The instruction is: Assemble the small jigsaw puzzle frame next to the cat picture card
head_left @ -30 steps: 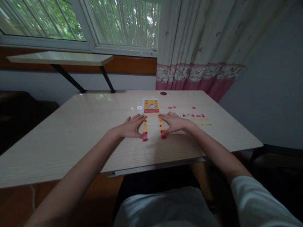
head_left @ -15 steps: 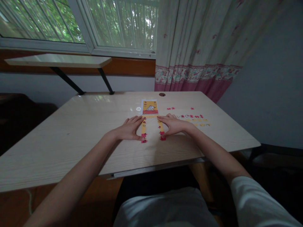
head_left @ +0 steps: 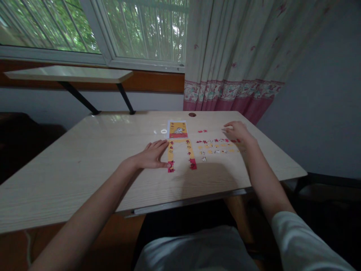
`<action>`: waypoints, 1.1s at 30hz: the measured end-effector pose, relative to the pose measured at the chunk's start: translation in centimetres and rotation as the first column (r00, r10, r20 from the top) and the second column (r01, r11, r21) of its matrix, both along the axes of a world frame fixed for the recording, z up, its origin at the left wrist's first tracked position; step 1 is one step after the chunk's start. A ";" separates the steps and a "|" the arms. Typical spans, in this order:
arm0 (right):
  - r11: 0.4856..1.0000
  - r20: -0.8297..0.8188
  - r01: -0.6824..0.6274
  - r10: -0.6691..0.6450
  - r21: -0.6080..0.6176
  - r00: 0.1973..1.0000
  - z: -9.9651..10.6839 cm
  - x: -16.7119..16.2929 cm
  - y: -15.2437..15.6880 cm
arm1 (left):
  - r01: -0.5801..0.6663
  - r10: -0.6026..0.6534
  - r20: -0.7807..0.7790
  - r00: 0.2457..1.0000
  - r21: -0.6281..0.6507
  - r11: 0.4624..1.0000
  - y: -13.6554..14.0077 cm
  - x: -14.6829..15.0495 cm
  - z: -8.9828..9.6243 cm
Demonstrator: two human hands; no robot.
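Note:
A partly joined jigsaw puzzle frame (head_left: 170, 150) lies on the desk, with yellow strips at the top and sides and red pieces at the lower ends. My left hand (head_left: 150, 155) rests flat along its left side, thumb and fingers spread, the fingertips touching the edge. Above the frame lies the reference picture (head_left: 178, 129), yellow and red with a white animal. Out to the right, my right hand (head_left: 238, 131) hovers low over the far part of the desk, thumb and forefinger apart. Whatever lies directly beneath its fingers is hidden.
Rows of loose puzzle pieces (head_left: 216, 141), red, yellow and white, lie right of the frame. Two red pieces (head_left: 202, 131) sit farther back. A raised shelf (head_left: 70, 73) stands at the desk's (head_left: 98, 162) back left. A curtain (head_left: 225, 56) hangs behind.
My right hand has left the right side of the puzzle frame and moved right and away from me, past the loose pieces. My left hand has stayed at the left side.

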State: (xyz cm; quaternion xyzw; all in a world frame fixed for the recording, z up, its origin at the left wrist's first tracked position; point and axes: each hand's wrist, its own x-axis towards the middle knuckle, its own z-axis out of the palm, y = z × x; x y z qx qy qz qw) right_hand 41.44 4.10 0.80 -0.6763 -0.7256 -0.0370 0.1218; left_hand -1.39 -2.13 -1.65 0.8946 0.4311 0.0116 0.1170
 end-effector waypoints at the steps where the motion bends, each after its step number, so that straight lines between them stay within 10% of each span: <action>1: 0.997 0.000 0.078 -0.078 -0.005 0.997 -0.4 1.1 0.3 | -0.007 0.007 0.001 1.000 0.006 1.000 0.0 0.0 0.1; 6: 0.972 -0.025 0.227 -0.229 -0.053 0.973 -2.3 3.1 0.9 | -0.025 0.025 -0.021 0.999 0.011 1.000 -0.1 -0.1 0.3; 33: 0.982 0.021 0.087 -0.085 -0.167 0.996 -3.7 2.8 2.1 | -0.005 0.005 -0.019 1.000 0.042 0.999 -0.2 0.1 0.3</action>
